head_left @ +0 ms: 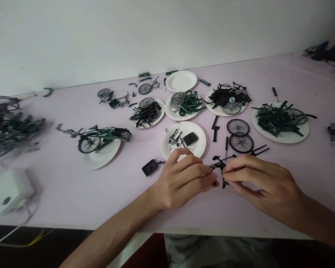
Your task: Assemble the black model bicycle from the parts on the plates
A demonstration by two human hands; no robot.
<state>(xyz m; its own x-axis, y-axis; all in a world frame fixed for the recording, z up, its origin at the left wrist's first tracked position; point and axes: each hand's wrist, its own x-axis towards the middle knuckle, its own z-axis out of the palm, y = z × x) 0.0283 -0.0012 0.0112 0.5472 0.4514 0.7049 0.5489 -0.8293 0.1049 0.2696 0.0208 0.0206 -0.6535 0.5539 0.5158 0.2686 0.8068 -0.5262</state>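
Between my two hands is a black toy bicycle frame (218, 163) with a small saddle on top. My left hand (184, 176) is closed on its left side, fingers curled round it. My right hand (264, 180) pinches the frame's right side, thumb and fingertips together. A thin pale strip shows between the fingertips; I cannot make out what it is. Just behind my hands lie two spoked wheels (241, 143), a small screwdriver (226, 144) and a black fork-like part (260, 149). A paper plate (164, 143) with small black and silver parts is beyond my left hand.
Paper plates heaped with dark bicycle parts (280, 119) stand along the back and right. An assembled green toy bicycle (104, 137) rests on a plate at left, near a blurred pile of bicycles (13, 126). A white device (12, 190) with a cable sits front left.
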